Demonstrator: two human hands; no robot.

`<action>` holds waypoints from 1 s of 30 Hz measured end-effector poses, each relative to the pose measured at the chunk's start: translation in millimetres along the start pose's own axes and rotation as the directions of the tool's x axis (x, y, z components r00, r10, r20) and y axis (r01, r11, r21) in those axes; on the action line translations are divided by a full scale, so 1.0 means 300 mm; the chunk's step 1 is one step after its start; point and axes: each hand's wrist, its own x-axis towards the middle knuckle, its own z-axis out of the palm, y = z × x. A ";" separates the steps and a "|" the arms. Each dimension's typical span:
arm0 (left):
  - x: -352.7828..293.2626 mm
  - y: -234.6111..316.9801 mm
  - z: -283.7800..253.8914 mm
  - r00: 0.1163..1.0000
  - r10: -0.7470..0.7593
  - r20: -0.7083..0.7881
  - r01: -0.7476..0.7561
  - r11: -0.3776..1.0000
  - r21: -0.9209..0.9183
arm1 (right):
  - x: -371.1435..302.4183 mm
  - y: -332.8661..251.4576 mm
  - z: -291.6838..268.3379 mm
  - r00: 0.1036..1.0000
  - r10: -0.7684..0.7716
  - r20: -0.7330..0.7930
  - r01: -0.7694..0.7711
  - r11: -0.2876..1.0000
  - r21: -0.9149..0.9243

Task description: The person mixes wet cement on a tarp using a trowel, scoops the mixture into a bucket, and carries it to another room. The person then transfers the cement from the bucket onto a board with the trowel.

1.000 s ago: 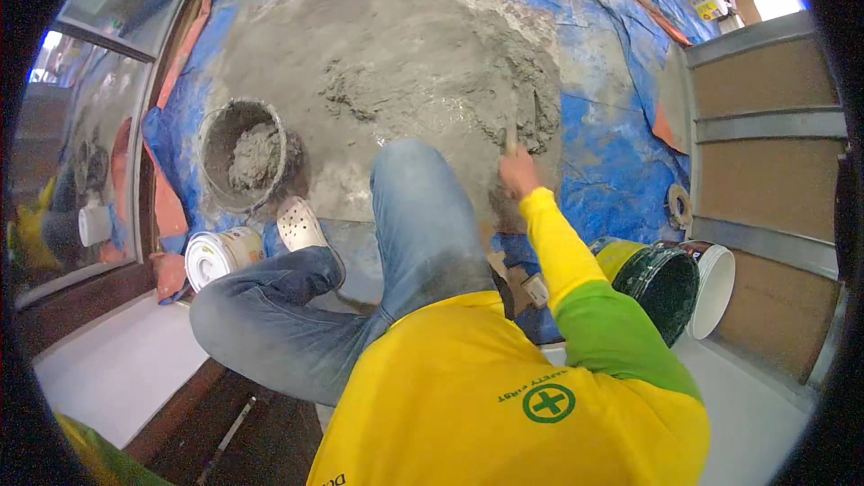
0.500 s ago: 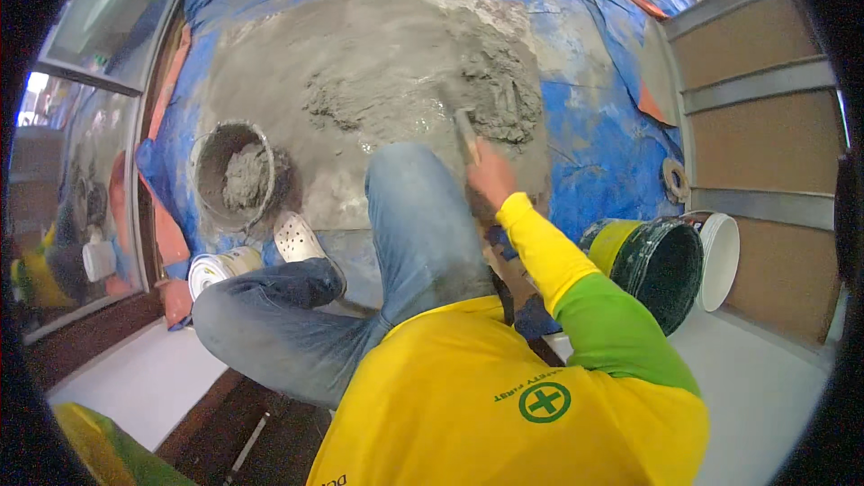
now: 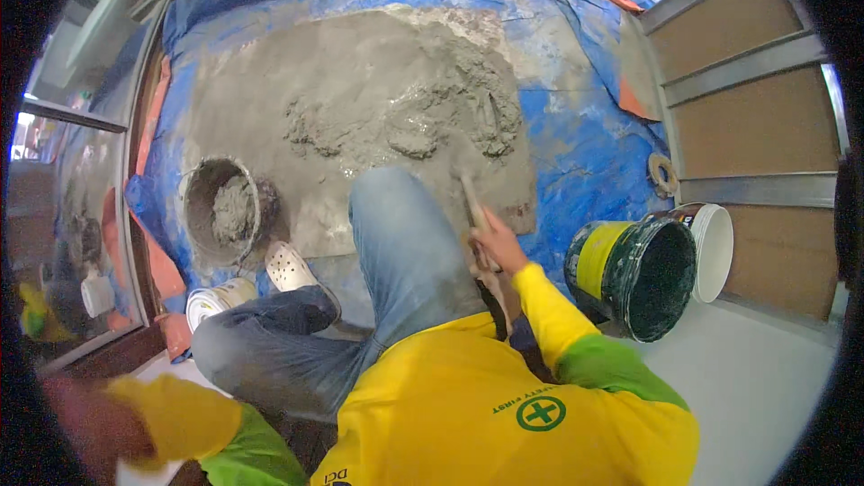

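My right hand (image 3: 498,241) is closed around the pale handle of a trowel-like tool (image 3: 473,198), to the right of my bent knee. The tool's far end is blurred and lies over the wet grey mortar (image 3: 414,139). This mortar is spread across a mat, with rough heaps toward the right and a smoother stretch at left. At the lower left, motion smears my left hand (image 3: 99,423), so its fingers do not show. A dirty bucket (image 3: 256,216) partly filled with mortar stands left of my knee, tilted toward me.
Blue tarp (image 3: 585,153) surrounds the mortar. On the right are a dark green bucket (image 3: 643,310), a white bucket (image 3: 717,256) and a tape roll (image 3: 663,175), by a brown panelled wall (image 3: 742,108). A white pail (image 3: 211,301) sits near my shoe (image 3: 290,267). Glass panels (image 3: 76,216) line the left.
My right hand has drawn the tool back toward me, off the right heap. My left arm has swung into view at the lower left. A fresh lump shows in the mortar's middle.
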 end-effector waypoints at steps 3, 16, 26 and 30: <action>-0.044 -0.115 0.035 0.995 -0.078 0.055 0.065 0.977 0.205 | -0.207 -0.057 -0.060 0.964 0.207 0.166 -0.255 0.898 0.359; -0.143 -0.061 0.431 0.852 -0.394 0.345 0.239 0.879 0.412 | 0.479 -0.314 0.080 0.985 0.148 -0.088 -0.100 0.909 0.406; -0.150 -0.038 0.509 0.841 -0.361 0.402 0.194 0.897 0.398 | 0.420 -0.374 0.288 0.948 -0.291 -0.133 0.095 0.652 -0.752; -0.158 -0.056 0.520 0.835 -0.389 0.390 0.236 0.893 0.384 | 0.427 -0.463 0.279 0.960 -0.273 -0.057 0.124 0.602 -0.789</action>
